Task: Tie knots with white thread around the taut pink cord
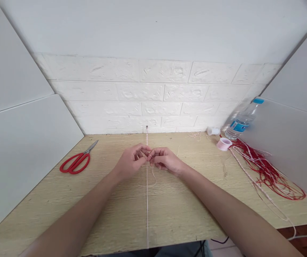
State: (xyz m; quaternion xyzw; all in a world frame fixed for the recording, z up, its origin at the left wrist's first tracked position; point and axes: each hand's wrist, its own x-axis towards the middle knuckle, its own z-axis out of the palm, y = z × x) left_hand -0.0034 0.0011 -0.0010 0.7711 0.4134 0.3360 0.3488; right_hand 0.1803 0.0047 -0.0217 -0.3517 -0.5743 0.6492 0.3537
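A light pink cord (147,207) runs straight from a small hook at the base of the wall down to the table's front edge. Its upper part (147,138) looks braided. Around the cord, my left hand (133,160) and my right hand (165,160) meet, fingertips nearly touching. Both hands have their fingers pinched on thin thread, and a small loop shows between them. A loose thread end (155,178) curls down below my right hand. The fingertips partly hide where thread and cord cross.
Red-handled scissors (75,162) lie at the left. At the right are a pink thread spool (224,144), a white spool (213,131), a water bottle (240,123) and a tangle of red cords (271,171). White panels (30,142) stand at both sides.
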